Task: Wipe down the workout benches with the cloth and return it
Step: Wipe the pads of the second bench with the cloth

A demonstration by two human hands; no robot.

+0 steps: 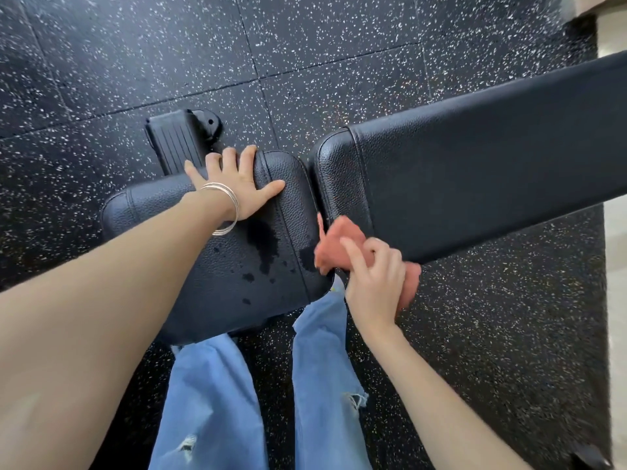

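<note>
**Cloth.** The cloth (342, 242), salmon-pink and bunched, sits right of centre in the frame, at the near end of the gap between the two bench pads. The right hand (373, 283) grips it with the fingers curled around the bundle. One fold sticks out above the fingers toward the gap, and another shows below the palm. The cloth meets the near corner of the back pad (475, 184), the long pad running to the upper right. Bunching the cloth probably gives a firm edge for working the corner and seam.

**Support hand.** The left hand (237, 184) lies flat on the seat pad (210, 276), left of centre, with fingers straight and spread, holding nothing. It most likely braces the body and steadies the pad.

**Surface condition.** Wet marks (263, 245) lie on the seat pad just below the left wrist. This area probably needs another pass.

**Surroundings.**
- Thin bangles (225, 208) circle the left wrist.
- A ribbed foot plate (173, 144) lies beyond the seat pad.
- A speckled rubber floor (101, 62) surrounds the bench.
- Legs in blue jeans (210, 401) stand against the pad's near edge.

**Obstructions.** The left forearm crosses the seat pad and would need to lift before that part can be wiped. No place to return the cloth is in view.
</note>
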